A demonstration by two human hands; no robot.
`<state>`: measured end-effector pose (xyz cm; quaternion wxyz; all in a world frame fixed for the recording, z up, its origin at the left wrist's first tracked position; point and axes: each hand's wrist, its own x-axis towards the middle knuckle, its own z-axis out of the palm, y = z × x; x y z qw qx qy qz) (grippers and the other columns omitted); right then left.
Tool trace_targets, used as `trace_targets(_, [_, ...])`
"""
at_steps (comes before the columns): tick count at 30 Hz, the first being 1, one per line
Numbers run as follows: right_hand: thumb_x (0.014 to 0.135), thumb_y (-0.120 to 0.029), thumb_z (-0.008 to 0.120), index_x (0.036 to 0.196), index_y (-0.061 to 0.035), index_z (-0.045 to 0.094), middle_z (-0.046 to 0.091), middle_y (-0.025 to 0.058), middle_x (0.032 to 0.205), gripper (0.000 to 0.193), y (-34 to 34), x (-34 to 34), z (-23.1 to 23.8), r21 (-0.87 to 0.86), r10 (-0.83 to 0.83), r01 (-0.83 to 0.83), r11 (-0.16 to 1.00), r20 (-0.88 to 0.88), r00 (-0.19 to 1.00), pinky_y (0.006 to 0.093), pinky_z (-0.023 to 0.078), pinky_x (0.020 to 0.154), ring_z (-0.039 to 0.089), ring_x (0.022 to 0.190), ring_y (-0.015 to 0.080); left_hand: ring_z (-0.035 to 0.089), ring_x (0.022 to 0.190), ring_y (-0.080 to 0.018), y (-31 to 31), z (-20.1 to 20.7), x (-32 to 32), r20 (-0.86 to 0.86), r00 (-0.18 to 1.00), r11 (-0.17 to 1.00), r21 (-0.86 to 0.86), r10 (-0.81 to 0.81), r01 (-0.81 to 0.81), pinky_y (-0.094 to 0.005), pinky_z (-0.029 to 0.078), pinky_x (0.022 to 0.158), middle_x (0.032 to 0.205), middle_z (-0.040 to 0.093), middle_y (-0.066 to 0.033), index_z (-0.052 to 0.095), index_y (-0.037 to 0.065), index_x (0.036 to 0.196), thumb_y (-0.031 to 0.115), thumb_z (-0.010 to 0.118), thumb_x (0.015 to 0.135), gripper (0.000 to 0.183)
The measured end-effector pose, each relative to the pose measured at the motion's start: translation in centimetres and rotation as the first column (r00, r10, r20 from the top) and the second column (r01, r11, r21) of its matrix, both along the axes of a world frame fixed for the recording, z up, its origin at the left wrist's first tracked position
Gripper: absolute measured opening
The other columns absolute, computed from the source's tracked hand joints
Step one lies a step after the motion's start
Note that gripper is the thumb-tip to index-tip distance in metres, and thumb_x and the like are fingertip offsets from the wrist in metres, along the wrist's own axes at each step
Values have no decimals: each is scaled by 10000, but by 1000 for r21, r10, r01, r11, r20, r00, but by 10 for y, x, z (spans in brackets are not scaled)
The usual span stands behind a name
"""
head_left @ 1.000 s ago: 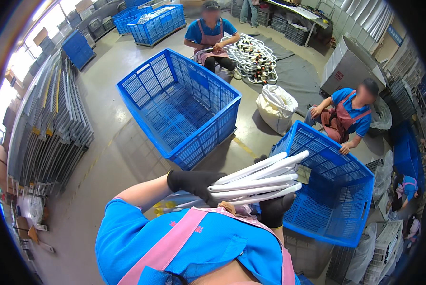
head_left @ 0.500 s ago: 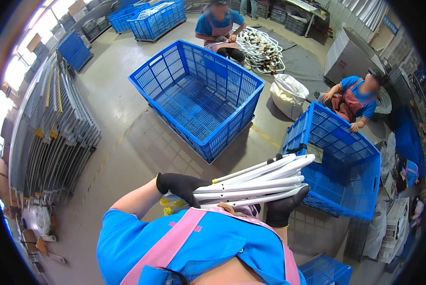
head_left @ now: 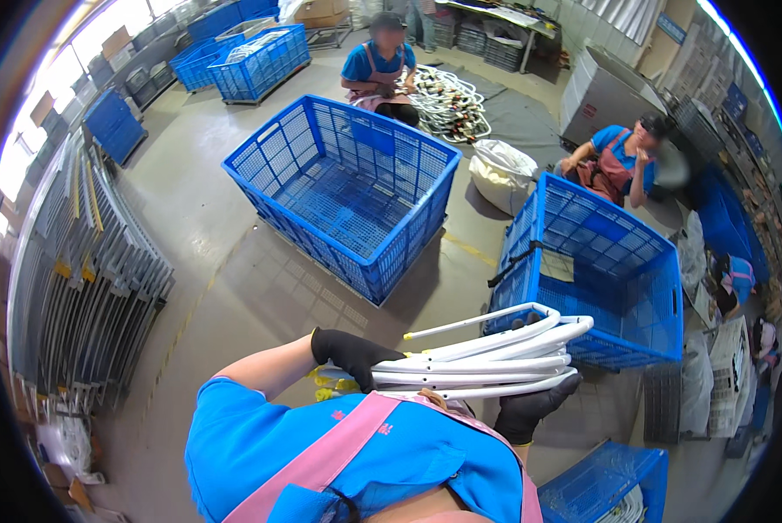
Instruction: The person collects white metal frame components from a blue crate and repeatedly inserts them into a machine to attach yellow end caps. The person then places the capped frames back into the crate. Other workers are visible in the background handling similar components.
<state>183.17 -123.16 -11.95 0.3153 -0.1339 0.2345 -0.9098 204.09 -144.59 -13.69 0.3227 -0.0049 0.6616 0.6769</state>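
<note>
A bundle of bent white metal tubes (head_left: 482, 366), with small holes along them, lies across the front of my body. My left hand (head_left: 354, 356), in a black glove, wraps round the bundle's left end, where several yellow tips show. Under the bent right end, my black-gloved right hand (head_left: 534, 410) cups the tubes from below and the side. Its fingertips show dark above the far side of the bundle. The bundle is close to the near corner of a blue mesh crate (head_left: 530, 292) on the right.
Ahead stands a large blue mesh crate (head_left: 372, 253). Grey metal frames (head_left: 103, 288) are stacked at left. A white sack (head_left: 501, 174) stands between two seated co-workers. White tubes with dark ends (head_left: 447, 105) lie by the far one. Another blue crate (head_left: 595, 475) at lower right holds white tubes.
The view has shifted, showing more of the lower-right crate and its tubes. One thin tube now stands apart from the bundle's far side. The right co-worker has raised a hand from the crate rim.
</note>
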Motion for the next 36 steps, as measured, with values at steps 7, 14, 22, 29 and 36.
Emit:
trace_targets(7, [896, -590, 392, 1411, -62, 305, 402, 153, 1398, 743, 156, 36, -4, -217, -161, 191, 957, 149, 976, 475, 286, 1088, 411, 1265, 331, 404, 1227, -172, 89, -9, -40, -52, 953, 954, -18, -300, 299, -331, 293, 1059, 1353, 469, -115, 327, 39, 1404, 175, 766, 711, 832])
trace_targets(14, [920, -334, 561, 1330, -31, 417, 535, 106, 1262, 530, 286, 79, 30, -151, -317, 305, 940, -61, 946, 359, 398, 993, 522, 1159, 207, 456, 1173, -171, 209, 8, -75, 95, 911, 890, -195, -401, 412, -328, 330, 1020, 1290, 520, -90, 416, 38, 1348, 212, 794, 674, 792])
trace_targets(22, [879, -276, 605, 1211, -73, 501, 587, 51, 1007, 404, 397, 98, 77, 123, -572, 602, 789, -210, 793, 315, 456, 858, 572, 972, 140, 415, 1220, -197, 316, -6, -138, 114, 837, 844, 28, -536, 536, -342, 285, 1052, 1341, 466, -94, 339, 10, 1394, 234, 848, 560, 1002])
trace_targets(29, [891, -464, 527, 1329, -89, 356, 448, 125, 1257, 602, 493, 75, 65, -76, -834, 842, 534, -207, 511, 441, 369, 991, 459, 1164, 277, 424, 1206, -192, 422, 9, -225, -52, 645, 637, 112, -763, 763, -334, 306, 1041, 1338, 474, -88, 302, 24, 1417, 219, 872, 519, 1082])
trace_targets(36, [871, -542, 494, 1406, -103, 281, 359, 173, 1381, 724, 609, 31, 96, 22, -920, 986, 165, -357, 162, 539, 284, 1091, 388, 1259, 359, 503, 1148, -230, 586, 51, -338, -292, 355, 352, 67, -888, 934, -360, 384, 991, 1292, 524, -154, 334, 0, 1389, 277, 896, 546, 1050])
